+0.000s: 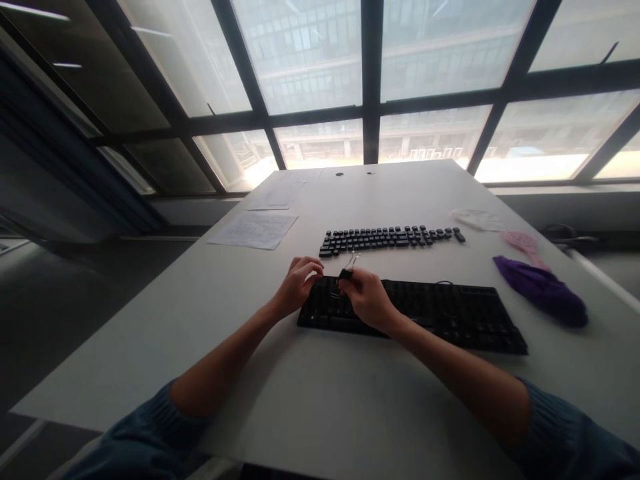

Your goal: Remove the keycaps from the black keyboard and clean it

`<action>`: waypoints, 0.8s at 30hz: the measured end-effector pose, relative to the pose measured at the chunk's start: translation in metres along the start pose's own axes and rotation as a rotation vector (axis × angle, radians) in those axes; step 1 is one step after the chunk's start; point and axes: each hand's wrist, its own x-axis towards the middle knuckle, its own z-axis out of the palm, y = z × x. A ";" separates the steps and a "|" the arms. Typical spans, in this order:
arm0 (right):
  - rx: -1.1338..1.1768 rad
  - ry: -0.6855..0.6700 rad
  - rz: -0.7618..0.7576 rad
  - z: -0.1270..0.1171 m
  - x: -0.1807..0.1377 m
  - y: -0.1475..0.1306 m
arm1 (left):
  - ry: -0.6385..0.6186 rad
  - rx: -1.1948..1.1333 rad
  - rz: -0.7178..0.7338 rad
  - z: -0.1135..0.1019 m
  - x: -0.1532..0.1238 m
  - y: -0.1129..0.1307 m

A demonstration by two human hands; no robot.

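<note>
A black keyboard (450, 313) lies slightly askew on the white table, its surface too dark to make out in detail. Above its left part, my right hand (369, 299) pinches a black binder clip (345, 274) with silver wire handles, one pointing up and away, the other down towards the keyboard. At the keyboard's far left corner is my left hand (299, 283), fingers curled and thumb close to them; anything between them is too small to tell. Loose black keycaps (380, 239) stand in rows just beyond the keyboard.
Printed paper sheets (255, 230) lie at the left. On the right are a purple cloth item (543, 293), a pink hairbrush (525, 245) and a clear plastic bag (477, 219). A small dark disc (339, 174) lies near the table's far edge, before large windows.
</note>
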 end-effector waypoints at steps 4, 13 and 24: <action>-0.050 -0.052 -0.055 0.005 -0.003 0.002 | -0.057 -0.060 -0.025 -0.010 -0.021 0.013; -0.023 -0.059 -0.003 0.014 -0.003 0.007 | -0.053 -0.181 -0.144 -0.015 -0.024 0.013; -0.080 -0.109 -0.065 0.014 -0.006 0.008 | -0.030 -0.127 -0.094 -0.011 -0.025 0.013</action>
